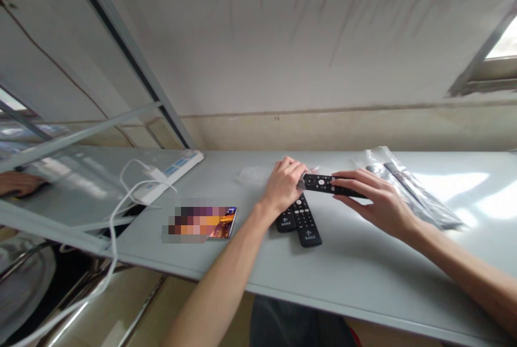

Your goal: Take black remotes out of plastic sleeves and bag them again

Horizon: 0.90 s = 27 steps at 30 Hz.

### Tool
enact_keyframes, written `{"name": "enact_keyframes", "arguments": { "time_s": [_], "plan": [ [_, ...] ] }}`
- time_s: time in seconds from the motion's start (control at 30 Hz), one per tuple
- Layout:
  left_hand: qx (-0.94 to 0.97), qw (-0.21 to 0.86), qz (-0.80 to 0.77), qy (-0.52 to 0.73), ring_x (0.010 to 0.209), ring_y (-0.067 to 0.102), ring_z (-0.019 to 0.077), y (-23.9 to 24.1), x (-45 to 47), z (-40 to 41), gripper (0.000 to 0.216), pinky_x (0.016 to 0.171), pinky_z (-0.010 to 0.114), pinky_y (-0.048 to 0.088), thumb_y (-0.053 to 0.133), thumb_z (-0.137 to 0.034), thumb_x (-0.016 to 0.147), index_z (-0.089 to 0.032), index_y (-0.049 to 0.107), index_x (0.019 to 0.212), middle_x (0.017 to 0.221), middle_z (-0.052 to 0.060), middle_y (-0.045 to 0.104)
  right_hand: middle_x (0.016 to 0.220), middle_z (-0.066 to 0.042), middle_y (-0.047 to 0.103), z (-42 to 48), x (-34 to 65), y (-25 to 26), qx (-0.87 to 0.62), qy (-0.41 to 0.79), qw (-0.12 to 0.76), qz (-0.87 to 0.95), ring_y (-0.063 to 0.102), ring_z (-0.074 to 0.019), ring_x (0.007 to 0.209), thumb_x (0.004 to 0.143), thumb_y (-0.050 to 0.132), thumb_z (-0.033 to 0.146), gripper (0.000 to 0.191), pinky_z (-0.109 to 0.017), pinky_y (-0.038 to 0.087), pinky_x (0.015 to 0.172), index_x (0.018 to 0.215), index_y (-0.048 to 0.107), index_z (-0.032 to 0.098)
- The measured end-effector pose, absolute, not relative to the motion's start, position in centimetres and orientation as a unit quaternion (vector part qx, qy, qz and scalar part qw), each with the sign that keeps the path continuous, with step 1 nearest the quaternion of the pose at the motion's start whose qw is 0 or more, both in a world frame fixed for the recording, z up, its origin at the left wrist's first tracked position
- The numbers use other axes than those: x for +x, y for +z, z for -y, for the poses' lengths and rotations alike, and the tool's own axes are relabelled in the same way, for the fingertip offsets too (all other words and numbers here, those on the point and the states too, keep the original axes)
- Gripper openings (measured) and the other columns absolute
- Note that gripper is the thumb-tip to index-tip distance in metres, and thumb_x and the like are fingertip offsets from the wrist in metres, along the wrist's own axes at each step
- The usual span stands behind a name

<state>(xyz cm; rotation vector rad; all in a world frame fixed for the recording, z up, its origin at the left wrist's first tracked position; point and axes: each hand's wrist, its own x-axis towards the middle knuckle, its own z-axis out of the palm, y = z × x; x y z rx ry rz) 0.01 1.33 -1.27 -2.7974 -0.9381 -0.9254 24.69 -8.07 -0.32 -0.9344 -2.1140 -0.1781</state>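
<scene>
A black remote control (322, 182) lies level in the air over the table, its buttons facing up. My right hand (374, 196) grips its right part, with fingers across the top and the thumb along the near edge. At the remote's left end my left hand (286, 182) is closed on a clear plastic bag (301, 181), of which only a crumpled bit shows. Below my left hand, two more black remotes lie side by side on the table: one remote (309, 227) in front, another remote (286, 221) partly hidden behind it.
Bagged remotes (416, 191) lie right of my right hand. Flat clear plastic (252, 174) is behind my left hand. A phone (223, 223), a white power strip (177, 172) and its cable (114, 228) are on the left. Another person's hand (22, 182) shows beyond the metal frame.
</scene>
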Motion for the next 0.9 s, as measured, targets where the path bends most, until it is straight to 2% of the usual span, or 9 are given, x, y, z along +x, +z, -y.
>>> {"name": "enact_keyframes", "arguments": {
  "time_s": [0.2,0.27,0.37,0.47,0.53,0.6,0.73,0.9],
  "plan": [
    [-0.941,0.024,0.232,-0.244,0.117,0.061,0.0273,-0.5,1.1,0.3,0.022,0.103,0.041,0.049,0.060,-0.016,0.101,-0.020,0.065,0.122,0.121,0.007,0.075,0.123,-0.009,0.079,9.1,23.0,-0.7,-0.375,-0.068,0.409,0.829,0.078,-0.0251,0.105,0.099,0.075,0.022,0.030,-0.039,0.064,0.092,0.128,0.072,0.025],
    [-0.943,0.017,0.226,-0.244,0.122,0.060,0.0273,-0.4,1.1,0.4,0.034,0.107,0.041,0.048,0.063,-0.017,0.100,-0.020,0.061,0.133,0.128,0.008,0.073,0.122,-0.008,0.080,9.2,23.0,-0.9,-0.388,-0.067,0.419,0.818,0.078,-0.0256,0.105,0.097,0.077,0.022,0.030,-0.040,0.063,0.094,0.127,0.072,0.025],
    [-0.936,0.001,0.238,-0.259,0.133,0.057,0.0273,-0.6,0.7,-0.1,0.063,0.118,0.043,0.043,0.068,-0.022,0.097,-0.023,0.044,0.156,0.142,0.010,0.065,0.121,-0.009,0.080,8.9,23.6,-1.0,-0.411,-0.051,0.432,0.801,0.078,-0.0269,0.104,0.097,0.077,0.024,0.028,-0.042,0.063,0.094,0.125,0.073,0.025],
    [-0.918,-0.006,0.277,-0.285,0.141,0.054,0.0281,-1.1,0.0,-1.1,0.079,0.127,0.048,0.035,0.070,-0.026,0.097,-0.025,0.030,0.165,0.151,0.011,0.060,0.117,-0.008,0.080,8.3,24.3,-1.3,-0.430,-0.034,0.450,0.782,0.078,-0.0265,0.101,0.097,0.077,0.028,0.027,-0.042,0.062,0.091,0.124,0.073,0.025],
    [-0.905,-0.005,0.300,-0.301,0.143,0.054,0.0280,-1.5,-0.5,-1.7,0.079,0.128,0.049,0.034,0.069,-0.025,0.097,-0.025,0.029,0.165,0.153,0.012,0.059,0.115,-0.008,0.080,8.1,24.5,-1.5,-0.433,-0.027,0.458,0.776,0.077,-0.0257,0.099,0.097,0.078,0.029,0.027,-0.041,0.062,0.090,0.124,0.073,0.025],
    [-0.900,-0.003,0.310,-0.306,0.141,0.055,0.0277,-2.0,-0.8,-2.3,0.073,0.127,0.048,0.036,0.069,-0.023,0.097,-0.024,0.035,0.162,0.149,0.011,0.062,0.116,-0.008,0.079,7.9,24.6,-1.6,-0.430,-0.024,0.461,0.776,0.077,-0.0254,0.099,0.097,0.078,0.029,0.028,-0.041,0.061,0.090,0.124,0.073,0.026],
    [-0.900,-0.009,0.324,-0.293,0.128,0.063,0.0275,-2.6,-0.7,-2.4,0.062,0.116,0.045,0.048,0.069,-0.016,0.094,-0.023,0.047,0.152,0.136,0.010,0.070,0.118,-0.008,0.077,8.0,24.4,-1.7,-0.420,-0.023,0.460,0.782,0.075,-0.0260,0.104,0.097,0.079,0.026,0.032,-0.042,0.060,0.093,0.127,0.070,0.027],
    [-0.899,-0.016,0.335,-0.281,0.119,0.066,0.0289,-2.1,-0.4,-1.7,0.055,0.106,0.043,0.054,0.066,-0.017,0.095,-0.022,0.051,0.148,0.133,0.011,0.070,0.118,-0.009,0.072,8.1,24.0,-1.5,-0.415,-0.026,0.461,0.784,0.072,-0.0257,0.105,0.098,0.076,0.026,0.035,-0.040,0.060,0.089,0.131,0.065,0.027]
  ]
}}
